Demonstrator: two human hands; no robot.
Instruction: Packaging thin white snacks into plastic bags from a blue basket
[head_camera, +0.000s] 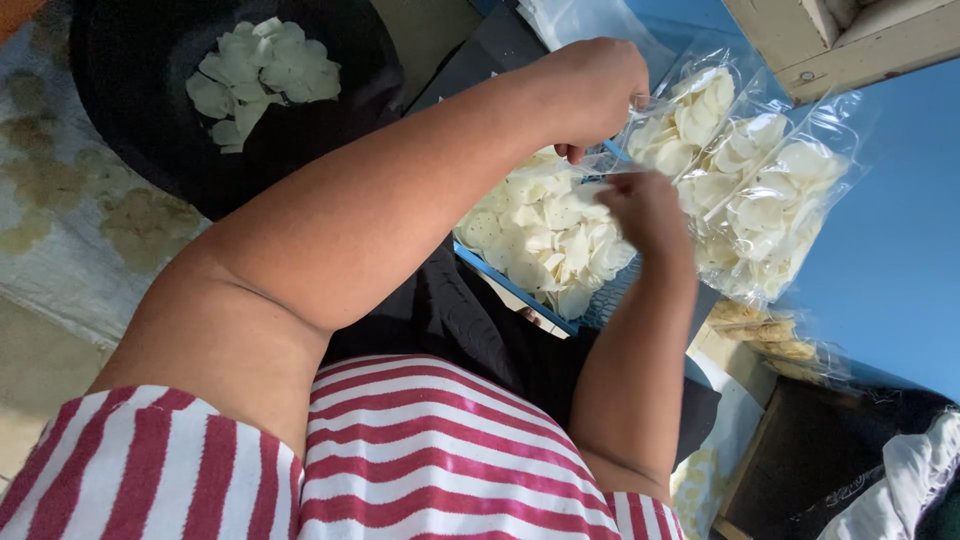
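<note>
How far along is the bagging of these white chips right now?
Done: three clear filled bags lie side by side on the blue surface. In hand: the left hand and right hand work together at a clear bag's edge above the blue basket. Left: the basket holds a heap of loose chips, and a smaller pile of chips sits in the black pan.

Soft, even daylight lit the scene; glare glinted on the clear bags (770, 190), the right hand (648, 208) was motion-blurred, and the frame edges looked slightly stretched.
</note>
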